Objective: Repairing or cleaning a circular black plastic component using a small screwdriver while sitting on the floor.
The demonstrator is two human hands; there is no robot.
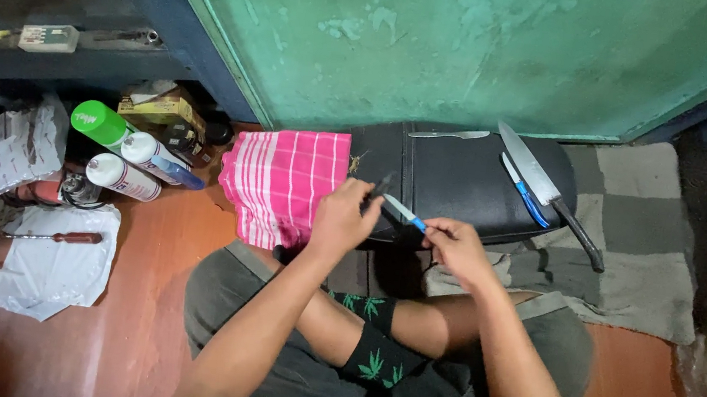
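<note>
My right hand (458,249) grips the blue handle of a small knife (403,212), whose blade points up and left. My left hand (343,217) is closed on a small dark object (381,186) held against that blade. Both hands hover over the near edge of a black cushion (460,179). On the cushion lie a large dark-handled knife (547,193), a blue-handled knife (523,190) beside it and a silvery butter knife (448,133). A pink striped cloth (283,184) hangs over the cushion's left end.
A green wall (475,45) rises behind the cushion. Spray cans (125,161) and boxes crowd the left floor, with white plastic (57,268) and a red-handled tool (60,237). A grey checked mat (638,237) lies on the right. My crossed legs are below.
</note>
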